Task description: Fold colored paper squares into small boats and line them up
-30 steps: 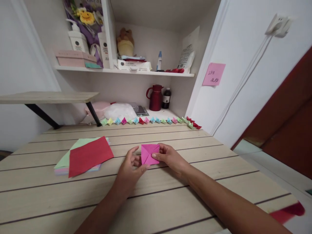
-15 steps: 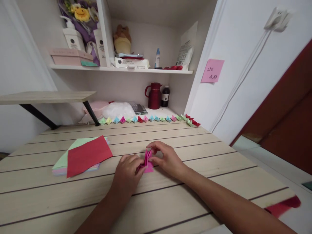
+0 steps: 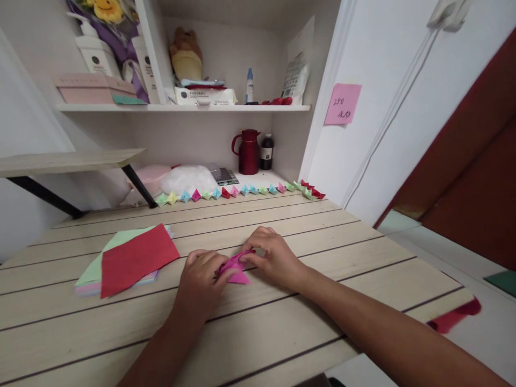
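Observation:
A small piece of folded magenta origami paper (image 3: pixel 238 273) is held low over the wooden table (image 3: pixel 282 333), between both hands. My left hand (image 3: pixel 201 277) pinches its left side, thumb in front and fingers behind. My right hand (image 3: pixel 274 258) closes thumb and forefinger on its upper right edge. Part of the paper is hidden by the fingers; a pointed flap shows at the lower right. To the left lies a red paper sheet (image 3: pixel 139 260) over a stack of light green and other pastel sheets (image 3: pixel 92 277).
Several small folded paper boats (image 3: pixel 195 195) stand in a row along the table's back edge. Behind them are a red thermos jug (image 3: pixel 248 153) and a dark bottle (image 3: pixel 266 152). A raised wooden shelf (image 3: pixel 68 161) with black legs stands at the back left.
The upright magenta folds have been laid over and flattened toward the right, between the fingers. Both hands keep their hold. The whole view has shifted slightly.

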`<state>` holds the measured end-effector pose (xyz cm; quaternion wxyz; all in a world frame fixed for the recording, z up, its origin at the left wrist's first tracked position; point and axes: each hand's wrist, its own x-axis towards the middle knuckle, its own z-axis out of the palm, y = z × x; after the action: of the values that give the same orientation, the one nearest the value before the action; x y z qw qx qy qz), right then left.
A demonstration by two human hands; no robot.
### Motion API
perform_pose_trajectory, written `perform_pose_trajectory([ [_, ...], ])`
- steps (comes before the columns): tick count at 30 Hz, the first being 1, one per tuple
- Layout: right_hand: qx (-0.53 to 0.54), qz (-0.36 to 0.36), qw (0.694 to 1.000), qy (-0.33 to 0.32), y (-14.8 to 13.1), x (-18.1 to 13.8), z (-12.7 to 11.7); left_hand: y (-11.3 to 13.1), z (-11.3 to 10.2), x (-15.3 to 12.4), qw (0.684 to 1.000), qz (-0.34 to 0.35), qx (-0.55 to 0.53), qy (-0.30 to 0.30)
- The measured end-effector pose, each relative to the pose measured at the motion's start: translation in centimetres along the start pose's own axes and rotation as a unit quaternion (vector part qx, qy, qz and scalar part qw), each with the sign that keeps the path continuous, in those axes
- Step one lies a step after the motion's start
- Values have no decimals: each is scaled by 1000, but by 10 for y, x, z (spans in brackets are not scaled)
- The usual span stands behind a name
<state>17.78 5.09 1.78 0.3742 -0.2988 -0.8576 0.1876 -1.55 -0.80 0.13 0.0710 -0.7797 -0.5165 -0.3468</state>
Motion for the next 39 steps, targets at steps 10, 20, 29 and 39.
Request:
perform_pose_trajectory([
  [10, -23, -64, 998, 1, 1, 0, 0, -3, 1, 3, 994, 76, 84, 8],
  [20, -125, -140, 974, -127, 16, -6, 1, -7, 11, -1, 968, 217, 127, -23],
  [29, -79, -41, 985, -146, 18, -9, -3, -10, 2, -1, 988, -1, 0, -158],
  [39, -41, 62, 993, -93, 22, -7, 12, -5, 4, 5, 971, -160, -94, -150],
])
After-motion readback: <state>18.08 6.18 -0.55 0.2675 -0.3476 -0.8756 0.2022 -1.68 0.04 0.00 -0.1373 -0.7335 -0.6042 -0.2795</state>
